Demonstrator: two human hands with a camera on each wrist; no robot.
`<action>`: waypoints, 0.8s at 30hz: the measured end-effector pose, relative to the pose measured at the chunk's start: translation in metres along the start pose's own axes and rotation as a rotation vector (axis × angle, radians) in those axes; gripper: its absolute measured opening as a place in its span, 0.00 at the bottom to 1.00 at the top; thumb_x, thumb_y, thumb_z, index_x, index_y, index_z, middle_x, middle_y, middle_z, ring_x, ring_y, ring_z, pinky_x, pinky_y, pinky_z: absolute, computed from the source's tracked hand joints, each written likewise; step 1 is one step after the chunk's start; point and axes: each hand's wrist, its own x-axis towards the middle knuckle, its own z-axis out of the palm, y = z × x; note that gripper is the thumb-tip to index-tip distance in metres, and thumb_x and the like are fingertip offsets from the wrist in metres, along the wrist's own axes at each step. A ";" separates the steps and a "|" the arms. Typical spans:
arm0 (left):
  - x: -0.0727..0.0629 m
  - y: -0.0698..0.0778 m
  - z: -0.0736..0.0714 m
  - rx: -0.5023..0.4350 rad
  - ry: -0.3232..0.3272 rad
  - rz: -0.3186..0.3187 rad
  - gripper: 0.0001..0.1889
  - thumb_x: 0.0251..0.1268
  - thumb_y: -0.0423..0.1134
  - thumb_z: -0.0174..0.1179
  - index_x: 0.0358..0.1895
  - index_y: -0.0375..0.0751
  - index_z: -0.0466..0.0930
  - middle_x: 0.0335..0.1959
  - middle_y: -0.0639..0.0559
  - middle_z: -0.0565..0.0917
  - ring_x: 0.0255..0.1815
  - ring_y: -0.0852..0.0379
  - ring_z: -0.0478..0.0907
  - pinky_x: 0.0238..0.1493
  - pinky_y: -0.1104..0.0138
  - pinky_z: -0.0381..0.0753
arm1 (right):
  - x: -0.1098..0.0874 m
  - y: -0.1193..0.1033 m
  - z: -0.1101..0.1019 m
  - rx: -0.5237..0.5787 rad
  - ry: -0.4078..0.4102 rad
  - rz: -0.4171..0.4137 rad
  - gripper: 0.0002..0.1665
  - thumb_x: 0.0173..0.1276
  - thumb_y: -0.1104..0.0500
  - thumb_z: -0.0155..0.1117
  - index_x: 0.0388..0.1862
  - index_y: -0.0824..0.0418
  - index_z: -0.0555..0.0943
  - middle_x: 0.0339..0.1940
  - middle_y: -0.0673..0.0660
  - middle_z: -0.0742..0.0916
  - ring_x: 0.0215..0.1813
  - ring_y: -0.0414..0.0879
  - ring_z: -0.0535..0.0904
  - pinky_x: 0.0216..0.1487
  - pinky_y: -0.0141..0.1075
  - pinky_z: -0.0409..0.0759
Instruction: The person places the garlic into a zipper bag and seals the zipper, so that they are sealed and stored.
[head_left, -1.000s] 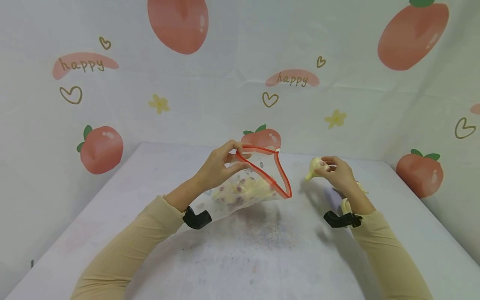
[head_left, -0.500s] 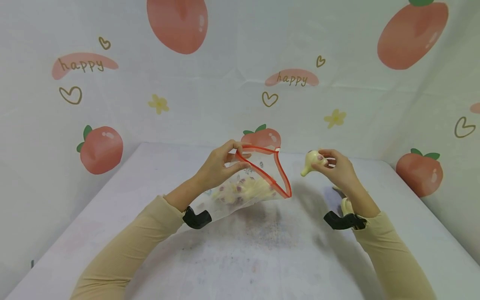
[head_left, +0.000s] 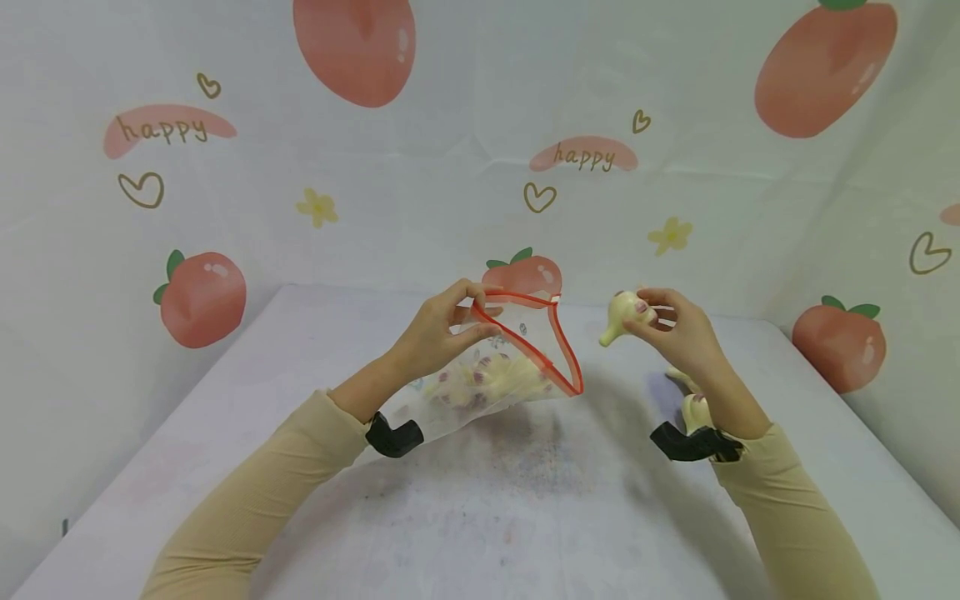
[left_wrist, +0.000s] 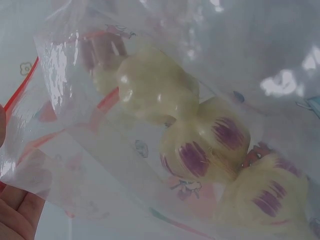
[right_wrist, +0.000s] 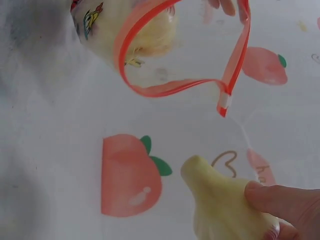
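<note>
My left hand (head_left: 444, 329) pinches the red-edged rim of a clear zip bag (head_left: 566, 350), whose mouth gapes to the right. Several pale garlic bulbs with purple streaks (left_wrist: 195, 145) lie inside the bag, seen through its film in the left wrist view. To the right of the bag mouth, above the table, my right hand (head_left: 678, 332) holds another garlic bulb (head_left: 628, 312) between thumb and fingers. Its stem (right_wrist: 197, 170) points down and left in the head view. A white slider (right_wrist: 226, 101) sits at a corner of the bag's red zip edge.
More garlic bulbs (head_left: 695, 410) lie on the table under my right forearm, partly hidden by it, near a purple patch (head_left: 664, 396). A white cloth with fruit prints (head_left: 420, 183) hangs behind the white table (head_left: 450, 542). Black wrist mounts (head_left: 395, 437) sit on both wrists.
My right hand has lifted the garlic bulb up and slightly left, uncovering more of the bulbs on the table. The left hand and the bag stay where they were.
</note>
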 end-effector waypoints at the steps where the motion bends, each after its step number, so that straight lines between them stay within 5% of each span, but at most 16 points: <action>1: 0.000 0.000 0.000 -0.003 0.000 0.001 0.14 0.57 0.28 0.62 0.38 0.35 0.64 0.59 0.37 0.74 0.49 0.45 0.83 0.44 0.66 0.82 | 0.000 -0.001 -0.001 0.005 -0.002 -0.003 0.32 0.63 0.56 0.64 0.63 0.67 0.67 0.61 0.69 0.75 0.59 0.62 0.74 0.37 0.10 0.68; 12: 0.001 0.001 0.001 0.003 0.002 0.001 0.14 0.56 0.27 0.62 0.38 0.34 0.64 0.59 0.36 0.74 0.49 0.45 0.83 0.46 0.63 0.83 | -0.007 -0.017 -0.001 0.024 -0.005 -0.047 0.31 0.62 0.56 0.65 0.62 0.66 0.68 0.63 0.66 0.74 0.58 0.60 0.75 0.40 0.09 0.69; 19: 0.000 0.002 0.001 0.009 0.005 -0.001 0.14 0.56 0.27 0.63 0.38 0.35 0.64 0.59 0.37 0.74 0.49 0.46 0.83 0.46 0.63 0.83 | -0.012 -0.026 0.000 0.037 0.005 -0.079 0.31 0.61 0.56 0.67 0.61 0.63 0.70 0.65 0.62 0.74 0.48 0.28 0.74 0.41 0.11 0.72; 24: 0.000 0.002 0.001 0.009 0.004 -0.005 0.14 0.56 0.28 0.63 0.38 0.35 0.64 0.59 0.38 0.74 0.50 0.46 0.83 0.47 0.63 0.83 | -0.015 -0.032 0.002 0.042 0.015 -0.117 0.29 0.60 0.57 0.68 0.59 0.64 0.71 0.62 0.62 0.76 0.49 0.26 0.71 0.43 0.11 0.72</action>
